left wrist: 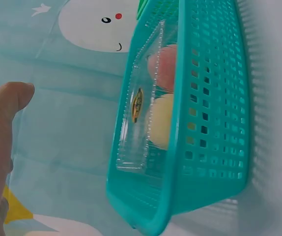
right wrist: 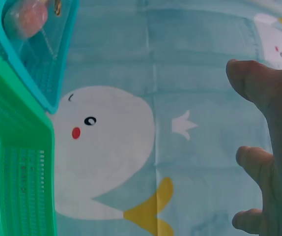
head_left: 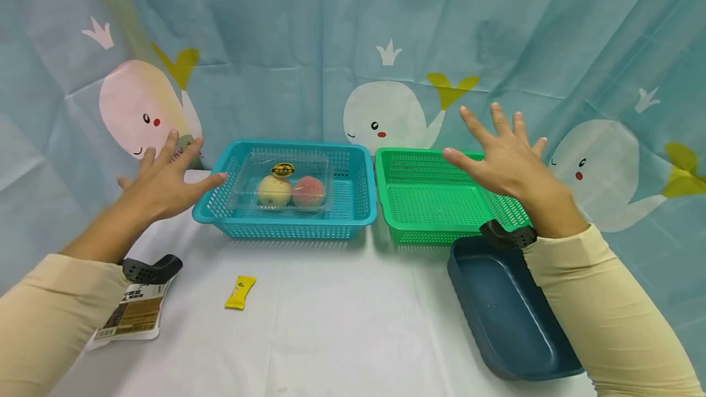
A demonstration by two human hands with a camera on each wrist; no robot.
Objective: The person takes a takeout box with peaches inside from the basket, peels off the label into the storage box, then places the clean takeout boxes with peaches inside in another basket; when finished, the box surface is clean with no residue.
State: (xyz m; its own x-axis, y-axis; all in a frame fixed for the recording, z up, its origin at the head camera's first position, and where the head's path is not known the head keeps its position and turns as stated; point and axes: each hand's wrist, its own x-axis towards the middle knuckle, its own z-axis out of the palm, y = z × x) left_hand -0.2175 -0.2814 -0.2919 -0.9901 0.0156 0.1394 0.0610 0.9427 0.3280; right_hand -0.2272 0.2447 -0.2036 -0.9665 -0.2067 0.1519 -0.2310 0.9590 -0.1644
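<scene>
My left hand (head_left: 165, 185), fingers spread and holding nothing, is raised beside the left end of a blue basket (head_left: 287, 230). Inside that basket lies a clear plastic box (head_left: 248, 179) with a black and yellow label, holding a pale yellow fruit (head_left: 274, 192) and a reddish peach (head_left: 309, 192). The left wrist view shows the same box (left wrist: 137, 142) tilted within the basket. My right hand (head_left: 504, 158), also spread and bare, hovers over the right part of a green basket (head_left: 430, 201). Nothing shows inside the green basket.
A dark blue tub (head_left: 507, 317) stands at the right, partly under my right forearm. A yellow wrapped snack (head_left: 240, 293) lies on the white table (head_left: 342, 323). Under my left wrist is a printed pouch (head_left: 135, 317). A whale-patterned curtain (head_left: 309, 48) hangs behind the baskets.
</scene>
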